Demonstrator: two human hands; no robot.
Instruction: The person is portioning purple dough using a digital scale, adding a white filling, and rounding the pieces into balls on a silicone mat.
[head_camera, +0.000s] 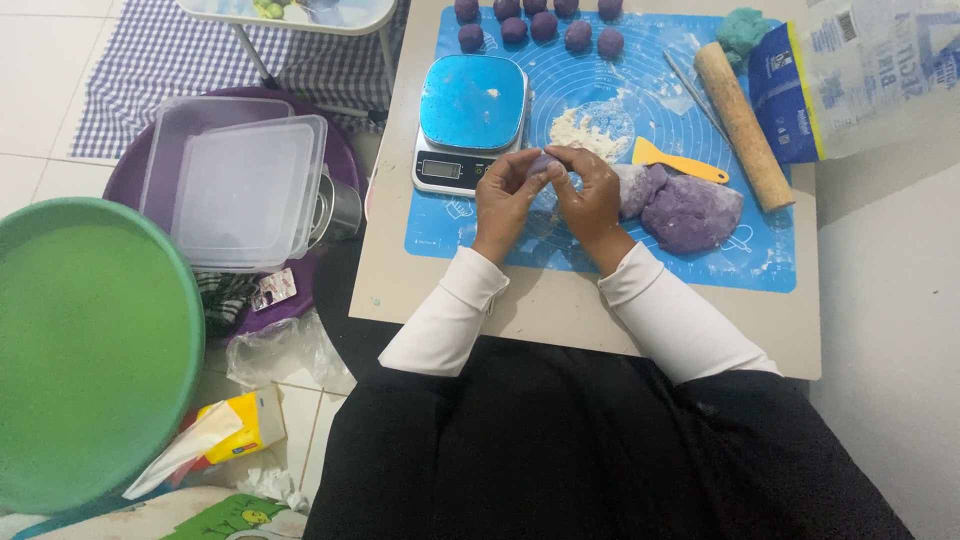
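Both hands meet over a blue baking mat (760, 262) on a low table. My left hand (505, 197) and my right hand (590, 195) pinch a small piece of purple dough (541, 163) between the fingertips. A large lump of purple dough (690, 211) lies just right of my right hand. Several rolled purple dough balls (545, 25) sit in rows at the mat's far edge. A pile of white crumbly filling (585, 131) rests beyond my hands.
A blue-topped kitchen scale (470, 120) stands left of the hands. A yellow scraper (675, 160), a wooden rolling pin (742, 125) and a flour bag (860, 75) lie to the right. On the floor left: a green basin (90, 350), clear lidded boxes (245, 190), a tissue pack (235, 430).
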